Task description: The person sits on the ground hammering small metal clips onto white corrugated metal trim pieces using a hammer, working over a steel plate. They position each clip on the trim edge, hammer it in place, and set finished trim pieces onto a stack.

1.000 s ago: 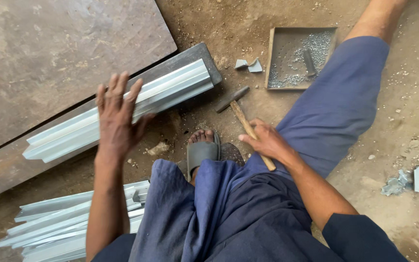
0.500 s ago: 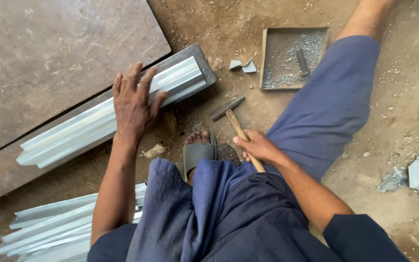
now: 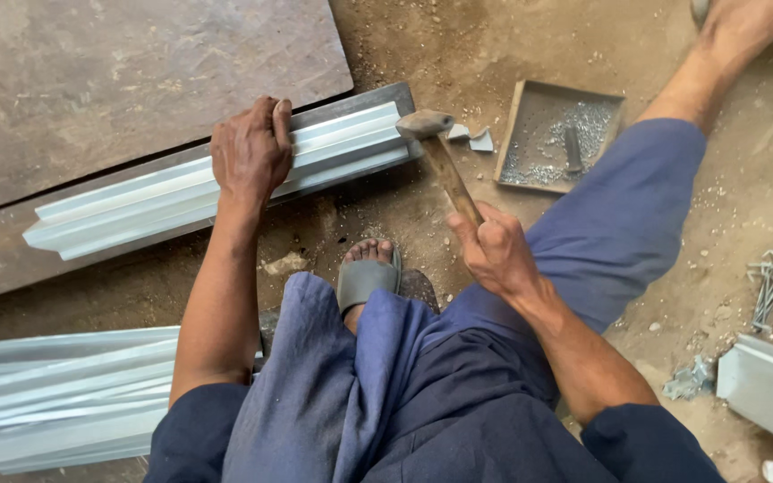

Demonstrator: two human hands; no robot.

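Far left, low: stack of pale grey ribbed metal strips (image 3: 55, 394) lying flat on the dirt floor (image 3: 458, 54), beside the person's left arm (spare stock, apparently). Above it, a large flat brown stone slab (image 3: 118, 80) with a dark steel bar (image 3: 11, 259) along its near edge; one long pale grey folded metal channel (image 3: 136, 201) lies lengthwise on that bar, probably as a hard backing. Left hand (image 3: 250, 154) presses down on the channel, fingers curled over its far edge, gripping it so it stays put. Centre: sandalled foot (image 3: 367, 273) tucked in, blue trousers. Right hand (image 3: 492, 250) is closed around the wooden handle of a steel-headed hammer (image 3: 440, 156), head raised just off the channel's right end. Right of that: shallow square metal tray (image 3: 519, 134) with grey filings and a short rod, within reach. Far right: bent wire pieces (image 3: 769, 277), another grey metal piece (image 3: 771, 389).
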